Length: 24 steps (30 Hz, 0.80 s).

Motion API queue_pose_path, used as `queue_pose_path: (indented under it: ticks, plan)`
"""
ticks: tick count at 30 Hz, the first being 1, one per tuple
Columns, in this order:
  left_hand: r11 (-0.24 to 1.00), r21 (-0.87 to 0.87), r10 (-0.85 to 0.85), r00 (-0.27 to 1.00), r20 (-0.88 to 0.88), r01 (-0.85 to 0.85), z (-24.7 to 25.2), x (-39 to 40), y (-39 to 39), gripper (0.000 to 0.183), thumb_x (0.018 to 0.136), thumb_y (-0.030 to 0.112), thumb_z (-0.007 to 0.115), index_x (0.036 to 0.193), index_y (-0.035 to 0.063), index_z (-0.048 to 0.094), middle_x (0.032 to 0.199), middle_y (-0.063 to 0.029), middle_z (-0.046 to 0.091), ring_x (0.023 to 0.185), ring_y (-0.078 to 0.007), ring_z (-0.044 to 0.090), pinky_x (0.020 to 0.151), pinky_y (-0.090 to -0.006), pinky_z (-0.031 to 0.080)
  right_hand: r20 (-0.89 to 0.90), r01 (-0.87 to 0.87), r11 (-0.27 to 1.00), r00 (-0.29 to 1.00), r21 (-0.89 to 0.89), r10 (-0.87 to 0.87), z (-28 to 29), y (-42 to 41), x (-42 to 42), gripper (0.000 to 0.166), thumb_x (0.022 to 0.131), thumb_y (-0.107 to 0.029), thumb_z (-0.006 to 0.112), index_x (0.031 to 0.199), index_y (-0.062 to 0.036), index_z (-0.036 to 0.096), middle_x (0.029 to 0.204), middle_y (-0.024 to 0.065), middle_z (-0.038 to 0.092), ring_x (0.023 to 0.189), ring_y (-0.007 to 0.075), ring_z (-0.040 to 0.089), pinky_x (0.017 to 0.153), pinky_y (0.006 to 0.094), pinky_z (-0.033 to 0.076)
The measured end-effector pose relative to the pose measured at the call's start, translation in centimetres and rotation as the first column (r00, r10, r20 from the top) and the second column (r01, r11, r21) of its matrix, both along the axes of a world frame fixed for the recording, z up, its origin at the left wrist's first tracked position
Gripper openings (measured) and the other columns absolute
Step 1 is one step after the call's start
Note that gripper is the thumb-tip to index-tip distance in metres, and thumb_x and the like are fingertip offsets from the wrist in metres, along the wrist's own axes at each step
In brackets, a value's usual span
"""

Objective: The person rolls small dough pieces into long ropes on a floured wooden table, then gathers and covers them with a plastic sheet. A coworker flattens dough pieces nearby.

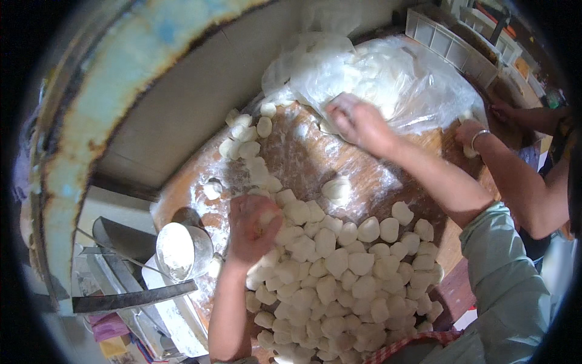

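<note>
Many small pieces of pale dough (337, 262) lie heaped on the floured wooden table (291, 150) nearest me. My left hand (255, 227) is at the heap's left edge, blurred, with what looks like a dough piece at its fingers; its grip cannot be made out. My right hand (357, 119), fingers curled, is at the near edge of a clear plastic sheet (423, 86) that covers more pale dough. Whether it grips the sheet is unclear. Between my hands lies a flattened dough piece (336, 189). Flat dough rounds (249, 150) form a row at the upper left.
A round metal container of flour (184, 252) stands at the table's left edge. A rusty, pale blue curved frame (113, 68) arches across the left. White plastic crates (448, 45) stand at the back right. Another person's hand (470, 134), with a bracelet, rests near the right edge.
</note>
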<state>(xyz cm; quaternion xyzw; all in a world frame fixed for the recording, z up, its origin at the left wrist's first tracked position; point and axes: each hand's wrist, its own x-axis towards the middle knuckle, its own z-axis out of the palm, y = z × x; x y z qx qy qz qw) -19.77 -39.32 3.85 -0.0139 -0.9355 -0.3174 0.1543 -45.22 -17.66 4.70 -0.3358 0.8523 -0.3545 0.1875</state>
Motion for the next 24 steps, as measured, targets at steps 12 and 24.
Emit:
queue_pose_path:
  ticks: [12,24]
  plan:
    - [0.86,-0.307,0.42,0.907,-0.024,-0.407,-4.8,-1.8,-3.6,0.036,0.091,0.022,0.072,0.121,0.0054,0.063,0.135,-0.018,0.052,0.125,-0.0331,0.05,0.107,-0.0445,0.04,-0.505,0.032,0.917,0.842,0.398,0.19,3.7,2.3,4.3,0.048,0.081,0.002,0.062,0.128,-0.0052,0.055,0.124,0.0216,0.057,0.094,0.0278,0.064,0.064,0.0336,0.058]
    - [0.614,0.759,0.152,0.976,0.154,-0.215,1.0,0.1,-4.2,0.058,0.103,0.051,0.035,0.122,0.0048,0.064,0.111,-0.0044,0.066,0.099,-0.016,0.058,0.082,-0.0317,0.048,-0.435,-0.313,0.95,0.856,-0.008,0.278,-1.2,-16.7,0.3,0.035,0.095,-0.025,0.062,0.129,-0.0143,0.061,0.131,0.012,0.059,0.099,0.0345,0.066,0.082,0.0445,0.054]
